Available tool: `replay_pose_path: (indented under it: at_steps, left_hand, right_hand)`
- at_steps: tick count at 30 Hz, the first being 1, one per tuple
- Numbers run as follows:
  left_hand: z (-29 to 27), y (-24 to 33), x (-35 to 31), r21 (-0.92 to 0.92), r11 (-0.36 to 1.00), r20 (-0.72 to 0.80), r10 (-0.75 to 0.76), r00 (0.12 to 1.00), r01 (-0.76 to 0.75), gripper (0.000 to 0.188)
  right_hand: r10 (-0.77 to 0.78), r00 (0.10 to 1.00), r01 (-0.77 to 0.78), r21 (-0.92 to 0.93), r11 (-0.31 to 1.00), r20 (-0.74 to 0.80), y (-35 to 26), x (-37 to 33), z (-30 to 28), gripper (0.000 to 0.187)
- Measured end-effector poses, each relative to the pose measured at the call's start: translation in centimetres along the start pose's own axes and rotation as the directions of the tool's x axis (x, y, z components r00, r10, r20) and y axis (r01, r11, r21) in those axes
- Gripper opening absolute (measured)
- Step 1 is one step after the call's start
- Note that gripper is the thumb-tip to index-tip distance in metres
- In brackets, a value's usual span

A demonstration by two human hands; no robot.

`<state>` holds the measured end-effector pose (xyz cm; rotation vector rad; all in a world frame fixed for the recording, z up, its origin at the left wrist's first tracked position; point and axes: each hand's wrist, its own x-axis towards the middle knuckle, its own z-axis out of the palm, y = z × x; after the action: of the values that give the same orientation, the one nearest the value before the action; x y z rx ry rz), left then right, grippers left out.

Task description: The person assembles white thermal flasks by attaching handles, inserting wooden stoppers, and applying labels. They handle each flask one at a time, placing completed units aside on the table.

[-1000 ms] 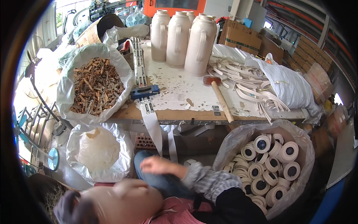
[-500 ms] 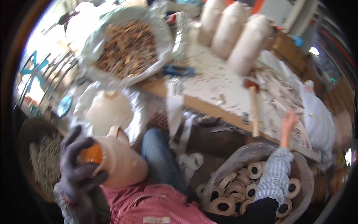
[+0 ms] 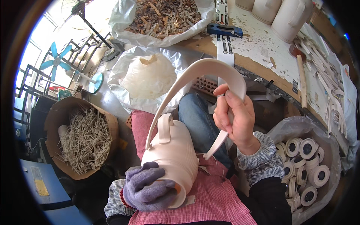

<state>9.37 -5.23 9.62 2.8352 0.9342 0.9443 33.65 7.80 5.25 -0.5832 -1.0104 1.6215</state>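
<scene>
A cream plastic jug shell (image 3: 176,138) with a side grip lies tilted across my lap, its open mouth toward me. My left hand (image 3: 152,187), in a purple-grey glove, is wrapped over the rim. My bare right hand (image 3: 236,116) pinches a long, bowed cream carrying handle (image 3: 195,69) above the shell. One end of the handle meets the shell's left side; whether it is fastened there I cannot tell. The other end hangs close by the shell's right side.
Beside my right arm stands a lined container of cream rings (image 3: 308,148). Across the worktable (image 3: 258,48) lie a mallet (image 3: 302,80), loose cream strips (image 3: 330,86) and a blue tool (image 3: 225,30); shells stand behind. To the left are a carton of thin sticks (image 3: 90,138) and a fan (image 3: 56,62).
My right hand has come from the strips on the table to above my lap, now holding the cream handle. My left hand has closed over the shell's rim. The view has shifted.
</scene>
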Motion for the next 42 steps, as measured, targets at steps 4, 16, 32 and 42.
replay_pose_path:
  at_steps: [4, 16, 32, 42]
  left_hand:
    - [-0.3, -0.5, -0.4, -0.116, 0.993, -0.024, 0.011, 1.0, -0.014, 0.027]
    - [-0.9, -5.4, -1.8, -0.732, -0.143, 0.496, -0.782, 0.377, 0.666, 0.04]
    - [1.2, -4.5, -3.7, -0.871, -0.41, 0.486, -0.804, 0.344, 0.271, 0.032]
    - [-2.1, -11.6, -9.2, -0.897, 0.439, -0.401, -0.77, 0.496, -0.045, 0.019]
  right_hand:
    - [0.079, 0.997, -0.079, 0.046, 0.996, -0.005, 1.1, -1.0, 2.3, 0.029]
    - [0.293, 0.956, -0.293, 0.011, 0.956, 0.025, 7.2, -6.3, 6.0, 0.041]
    - [0.103, 0.989, -0.112, -0.09, 0.99, -0.107, 9.4, -7.2, 6.3, 0.032]
    - [-0.356, 0.681, 0.732, -0.579, 0.36, 0.64, 7.6, 5.7, 11.0, 0.046]
